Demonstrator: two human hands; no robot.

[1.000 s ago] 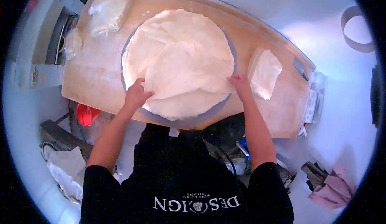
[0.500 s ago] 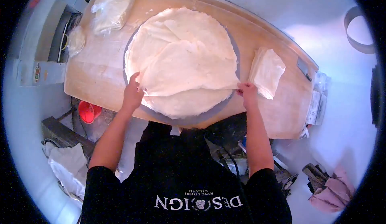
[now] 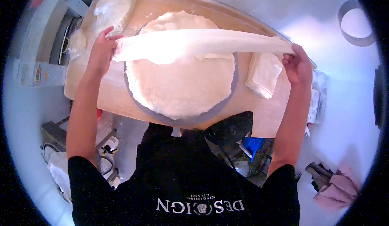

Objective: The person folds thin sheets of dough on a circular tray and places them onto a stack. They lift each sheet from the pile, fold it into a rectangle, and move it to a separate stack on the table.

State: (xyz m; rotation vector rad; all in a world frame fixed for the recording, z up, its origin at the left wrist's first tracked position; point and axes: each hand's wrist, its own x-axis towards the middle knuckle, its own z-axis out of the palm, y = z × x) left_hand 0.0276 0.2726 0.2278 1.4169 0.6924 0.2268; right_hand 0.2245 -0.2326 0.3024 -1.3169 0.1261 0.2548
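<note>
A thin pale dough sheet [image 3: 202,41] is stretched in the air between my two hands. My left hand [image 3: 104,49] pinches its left end, with some fingers raised. At the other end my right hand [image 3: 298,64] has its fingers closed on the edge. Below the sheet lies a large round stack of flat dough [image 3: 182,88] on a dark grey round board [image 3: 231,90]. The raised sheet hides part of the stack's far half. Close to my right hand sits a folded pile of dough sheets [image 3: 263,76].
The wooden table [image 3: 109,92] carries everything. Plastic-wrapped dough [image 3: 115,9] lies at the far left, with a smaller wrapped bundle [image 3: 77,43] beside it. Plastic packets [image 3: 318,100] are by the right edge. A black pointed object [image 3: 231,128] hangs over the front edge.
Both hands have risen, moved away from me and spread apart. The top dough sheet has been lifted off the round stack and now spans the air between them.
</note>
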